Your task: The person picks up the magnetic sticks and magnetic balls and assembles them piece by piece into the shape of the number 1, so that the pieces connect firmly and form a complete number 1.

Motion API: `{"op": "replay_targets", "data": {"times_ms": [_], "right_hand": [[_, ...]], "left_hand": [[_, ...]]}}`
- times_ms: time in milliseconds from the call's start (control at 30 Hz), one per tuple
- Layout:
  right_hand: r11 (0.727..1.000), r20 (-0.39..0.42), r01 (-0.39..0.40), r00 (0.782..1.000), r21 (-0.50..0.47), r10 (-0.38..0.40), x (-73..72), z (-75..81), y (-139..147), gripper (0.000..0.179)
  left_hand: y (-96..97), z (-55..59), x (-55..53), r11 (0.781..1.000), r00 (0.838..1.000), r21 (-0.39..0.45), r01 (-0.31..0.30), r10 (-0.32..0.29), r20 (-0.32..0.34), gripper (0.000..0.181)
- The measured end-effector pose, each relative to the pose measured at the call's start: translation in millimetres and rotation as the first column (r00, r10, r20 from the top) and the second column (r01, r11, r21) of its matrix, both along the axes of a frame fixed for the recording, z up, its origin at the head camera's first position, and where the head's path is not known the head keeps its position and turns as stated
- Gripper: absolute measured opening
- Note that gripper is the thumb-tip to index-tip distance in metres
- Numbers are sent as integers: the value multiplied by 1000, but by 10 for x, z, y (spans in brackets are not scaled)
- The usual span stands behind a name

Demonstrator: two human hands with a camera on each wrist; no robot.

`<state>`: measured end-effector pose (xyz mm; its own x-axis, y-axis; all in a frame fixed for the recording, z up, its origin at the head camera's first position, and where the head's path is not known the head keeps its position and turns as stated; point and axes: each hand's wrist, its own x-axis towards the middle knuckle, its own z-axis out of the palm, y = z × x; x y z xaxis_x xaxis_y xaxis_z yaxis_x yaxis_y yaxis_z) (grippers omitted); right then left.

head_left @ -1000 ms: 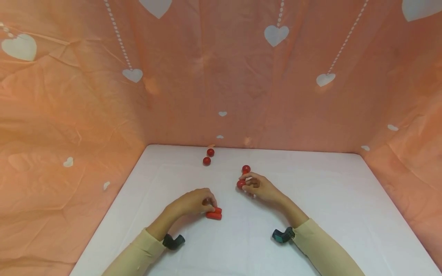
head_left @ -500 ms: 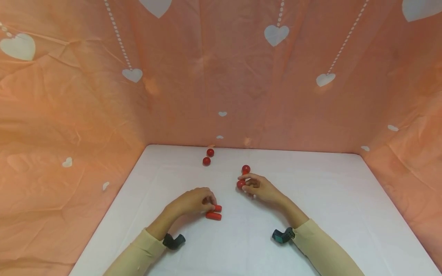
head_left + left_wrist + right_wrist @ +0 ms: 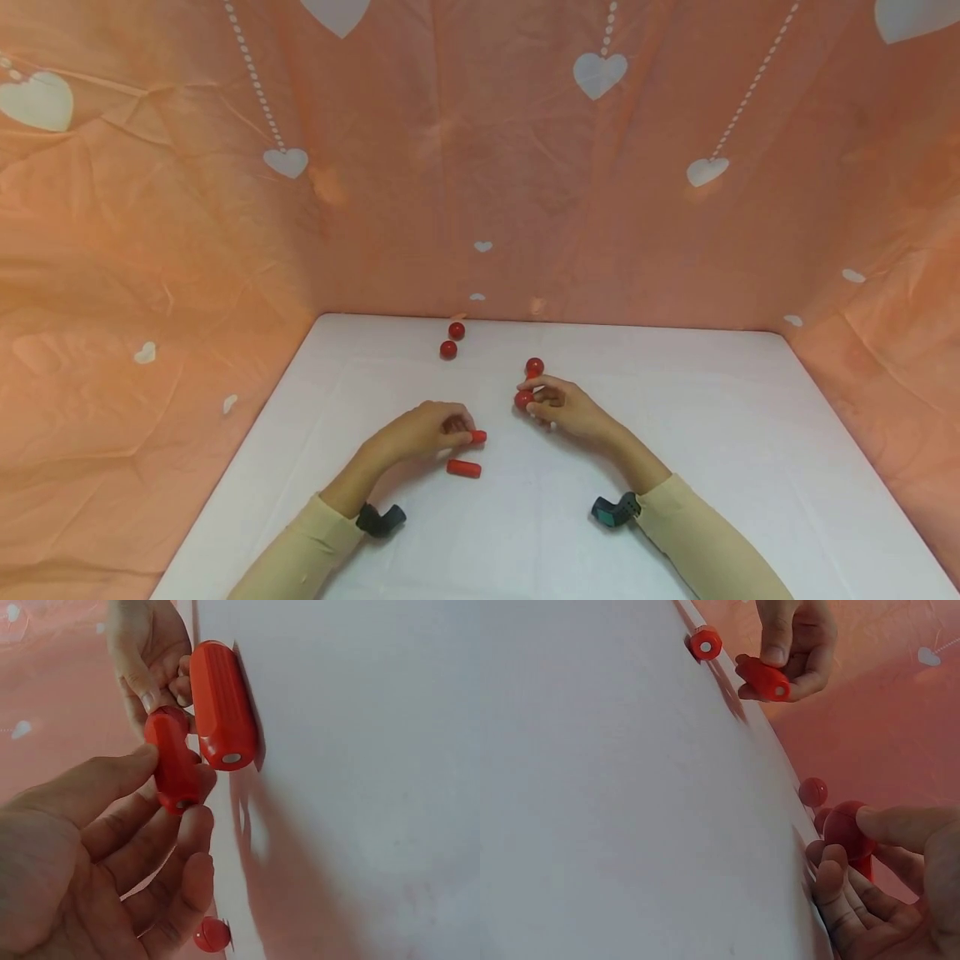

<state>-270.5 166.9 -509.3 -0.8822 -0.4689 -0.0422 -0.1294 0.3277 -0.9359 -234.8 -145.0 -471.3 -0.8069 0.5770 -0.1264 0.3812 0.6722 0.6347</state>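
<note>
My left hand [image 3: 427,429] pinches a short red rod [image 3: 174,759] between thumb and fingers, lifted off the table. Its visible end carries a small silvery disc. A second red rod [image 3: 464,468] lies on the white table just below that hand in the head view. Farther right, my right hand [image 3: 567,408] grips a red ball [image 3: 847,831] by thumb and fingertips. Part of a red rod [image 3: 863,867] shows beside this ball, mostly covered by fingers. Another red ball [image 3: 534,366] sits just beyond the right fingertips, at the far end of that red piece.
Two more red balls, one nearer [image 3: 448,350] and one farther [image 3: 457,331], rest close together by the table's back edge. A peach cloth with white hearts [image 3: 480,167] encloses the back and sides of the white table [image 3: 675,383].
My left hand has separated one red rod from the one beside it, then raised it and moved it slightly away and right. The right hand stays in place with the ball.
</note>
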Motion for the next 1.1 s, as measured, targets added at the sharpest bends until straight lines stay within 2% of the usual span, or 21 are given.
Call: {"op": "replay_targets", "data": {"times_ms": [400,733,933,1100], "right_hand": [[1000,7,-11,1000,-5,11,-11,-13,9,38],[997,8,-41,999,-69,41,-24,-14,28,38],[998,4,-35,999,-57,35,-22,-11,33,38],[998,11,-26,1000,-55,27,-9,5,27,38]], "left_hand": [[49,-34,-50,996,998,77,-53,51,26,17],[143,-50,-90,993,994,81,-90,84,75,23],[201,-70,-108,993,994,89,-79,72,77,25],[245,-75,-121,992,992,85,-98,90,92,28]]}}
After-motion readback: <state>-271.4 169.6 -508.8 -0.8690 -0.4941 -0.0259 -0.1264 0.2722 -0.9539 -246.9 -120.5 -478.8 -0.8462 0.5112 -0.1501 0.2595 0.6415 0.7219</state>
